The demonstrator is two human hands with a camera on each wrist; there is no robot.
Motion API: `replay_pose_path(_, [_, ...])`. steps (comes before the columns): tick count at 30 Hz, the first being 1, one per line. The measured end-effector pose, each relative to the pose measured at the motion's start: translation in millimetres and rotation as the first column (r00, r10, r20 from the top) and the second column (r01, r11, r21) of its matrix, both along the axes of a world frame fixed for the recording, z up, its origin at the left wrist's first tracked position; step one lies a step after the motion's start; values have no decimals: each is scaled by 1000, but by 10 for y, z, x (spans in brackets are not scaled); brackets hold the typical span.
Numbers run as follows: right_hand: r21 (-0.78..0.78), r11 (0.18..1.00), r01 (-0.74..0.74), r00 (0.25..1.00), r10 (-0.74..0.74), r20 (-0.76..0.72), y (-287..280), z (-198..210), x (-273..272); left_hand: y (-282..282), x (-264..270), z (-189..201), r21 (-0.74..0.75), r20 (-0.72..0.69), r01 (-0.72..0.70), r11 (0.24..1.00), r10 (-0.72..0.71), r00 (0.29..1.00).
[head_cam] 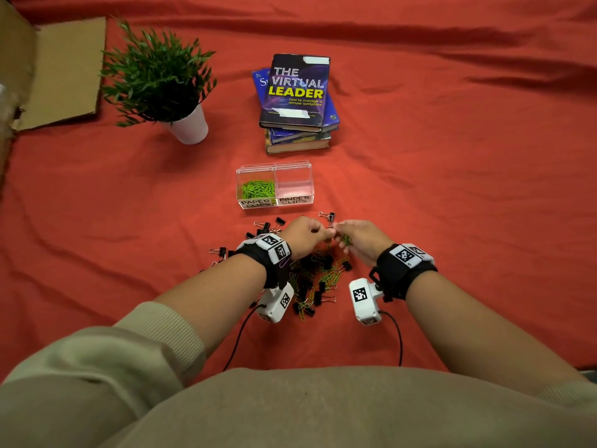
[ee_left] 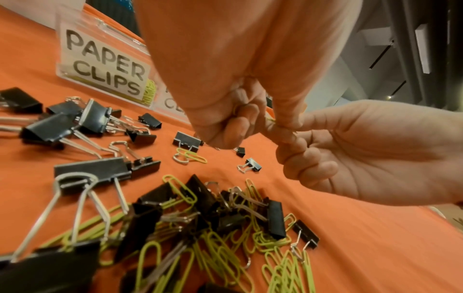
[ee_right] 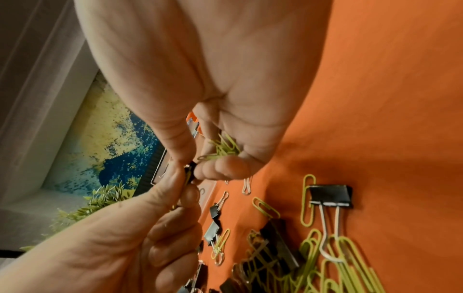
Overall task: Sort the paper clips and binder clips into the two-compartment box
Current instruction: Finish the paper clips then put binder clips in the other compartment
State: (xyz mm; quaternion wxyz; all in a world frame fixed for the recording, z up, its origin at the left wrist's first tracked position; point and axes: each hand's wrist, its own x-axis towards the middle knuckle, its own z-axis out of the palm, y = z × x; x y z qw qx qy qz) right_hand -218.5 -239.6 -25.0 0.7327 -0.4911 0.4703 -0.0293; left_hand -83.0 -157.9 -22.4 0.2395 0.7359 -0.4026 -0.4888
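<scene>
Both hands meet over the mixed clip pile [head_cam: 318, 279]

The right hand [head_cam: 360, 242] cups green paper clips [ee_right: 224, 149], their long axes fanned; the left hand [head_cam: 305, 237] pinches one small binder clip [ee_right: 191, 171] at 6 o'clock of the two-compartment box [head_cam: 274, 202].

Even, soft light (wrist views blurred, warped).

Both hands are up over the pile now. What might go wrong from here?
The right hand cups loose green paper clips while pinching a small black clip together with the left hand; the bunch could spill back into the pile. Clips there look tangled, so one may drag others into the box.
</scene>
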Motion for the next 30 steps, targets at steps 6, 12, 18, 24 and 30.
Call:
replay_pose_path(6, [-260,965,-11,983,-37,-177,-88,-49,3,46,140,24,-84,-20,-168,982,166,986])
replay_pose_path(12, [-568,799,-197,908,-70,-413,-73,-76,13,38,344,-44,11,-166,-383,924,379,910])
replay_pose_path(18, [-455,624,-635,702,220,-677,164,-176,169,23,301,-41,-2,91,-275,961,274,957])
replay_pose_path(24, [-424,598,-681,670,273,-691,231,-169,242,11,209,-185,119,506,171,978,-208,837])
replay_pose_path(30, [-394,842,-368,885,187,-426,50,-107,115,23,238,-206,193,568,309,931,-363,739])
